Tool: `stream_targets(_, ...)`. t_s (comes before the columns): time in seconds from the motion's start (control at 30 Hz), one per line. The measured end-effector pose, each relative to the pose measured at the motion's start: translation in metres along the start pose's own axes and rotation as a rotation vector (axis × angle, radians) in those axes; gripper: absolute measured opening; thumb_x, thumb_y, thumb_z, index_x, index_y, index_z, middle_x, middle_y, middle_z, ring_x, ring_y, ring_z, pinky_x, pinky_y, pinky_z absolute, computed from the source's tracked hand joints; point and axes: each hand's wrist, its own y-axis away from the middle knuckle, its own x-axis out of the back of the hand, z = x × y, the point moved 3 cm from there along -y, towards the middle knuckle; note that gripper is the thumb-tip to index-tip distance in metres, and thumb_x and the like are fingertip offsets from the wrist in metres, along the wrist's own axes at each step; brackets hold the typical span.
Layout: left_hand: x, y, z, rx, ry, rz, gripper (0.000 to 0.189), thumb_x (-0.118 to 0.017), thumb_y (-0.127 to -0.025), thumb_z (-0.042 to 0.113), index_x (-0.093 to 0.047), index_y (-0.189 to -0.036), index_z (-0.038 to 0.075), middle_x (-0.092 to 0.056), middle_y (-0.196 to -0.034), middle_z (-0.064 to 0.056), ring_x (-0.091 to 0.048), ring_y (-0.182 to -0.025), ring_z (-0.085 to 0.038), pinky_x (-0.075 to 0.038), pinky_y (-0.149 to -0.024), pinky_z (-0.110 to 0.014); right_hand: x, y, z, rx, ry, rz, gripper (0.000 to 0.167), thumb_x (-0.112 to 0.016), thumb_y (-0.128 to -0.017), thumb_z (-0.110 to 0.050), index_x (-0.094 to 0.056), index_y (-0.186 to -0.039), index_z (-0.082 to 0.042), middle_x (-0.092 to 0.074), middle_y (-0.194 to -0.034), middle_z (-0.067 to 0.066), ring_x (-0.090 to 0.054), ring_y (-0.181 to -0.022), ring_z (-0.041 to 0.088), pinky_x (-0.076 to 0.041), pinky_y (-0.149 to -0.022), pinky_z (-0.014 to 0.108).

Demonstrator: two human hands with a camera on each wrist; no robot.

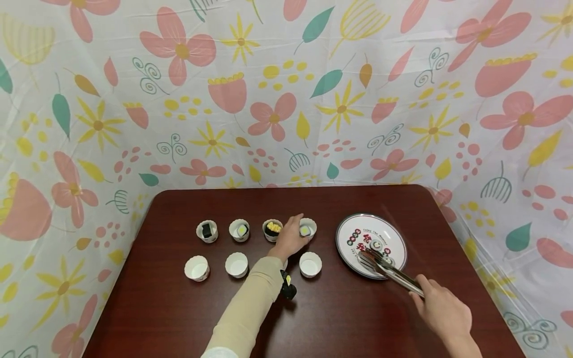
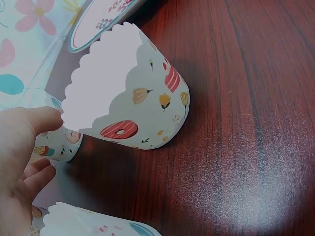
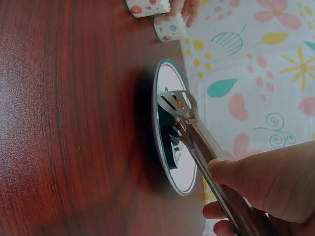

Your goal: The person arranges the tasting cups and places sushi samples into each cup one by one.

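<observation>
My left hand (image 1: 291, 237) holds the side of a white paper baking cup (image 1: 312, 226), at the right end of the back row. Inside that cup sits a pale roll piece with a yellow-green centre (image 1: 305, 230). In the left wrist view, the thumb and fingers lie at the left behind a nearer paper cup (image 2: 152, 98). My right hand (image 1: 443, 308) grips metal tongs (image 1: 396, 276), their tips over a round white plate (image 1: 349, 226). Beneath the tips are dark-wrapped sushi-like pieces (image 3: 169, 147); whether the tongs pinch one is unclear.
Further left in the back row, cups hold a black-wrapped piece (image 1: 207, 230), a pale roll (image 1: 242, 230) and a yellow-topped piece (image 1: 273, 228). Front-row cups include one at left (image 1: 197, 268), another (image 1: 236, 265) and one at right (image 1: 310, 264). A flowered cloth (image 1: 268, 99) hangs behind the brown table (image 1: 340, 318).
</observation>
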Motion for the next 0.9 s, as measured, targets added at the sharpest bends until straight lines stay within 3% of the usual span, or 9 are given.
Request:
stream_targets(0.4, 0.015, 0.007, 0.01, -0.06, -0.009, -0.034, 0.074, -0.067, -0.084, 0.024, -0.026, -0.146, 0.02, -0.028, -0.149, -0.002, -0.047, -0.121, -0.023, -0.046, -0.087, -0.039, 0.0, 0.0, -0.002, -0.018, -0.008, -0.006, 0.027, -0.073, -0.072, -0.018, -0.053, -0.089, -0.011, -0.053, -0.065, 0.004, -0.054, -0.053, 0.031, -0.03, -0.037, 0.038)
stream_targets(0.6, 0.027, 0.018, 0.011, -0.124, -0.037, -0.009, 0.069, -0.068, -0.083, 0.028, -0.034, -0.142, 0.017, -0.031, -0.147, -0.003, -0.036, -0.13, -0.026, -0.041, -0.096, -0.044, -0.001, 0.0, -0.002, -0.025, -0.015, -0.001, 0.026, -0.072, -0.073, -0.018, -0.054, -0.09, -0.011, -0.052, -0.065, 0.004, -0.054, -0.053, 0.032, -0.03, -0.037, 0.038)
stream_targets(0.9, 0.044, 0.035, 0.002, -0.173, -0.022, 0.035, 0.066, -0.068, -0.083, 0.03, -0.038, -0.14, 0.017, -0.034, -0.144, -0.001, -0.039, -0.129, -0.024, -0.041, -0.096, -0.043, -0.003, -0.001, -0.002, -0.042, -0.022, -0.013, 0.027, -0.072, -0.074, -0.019, -0.054, -0.093, -0.011, -0.055, -0.069, 0.007, -0.056, -0.056, 0.034, -0.03, -0.037, 0.04)
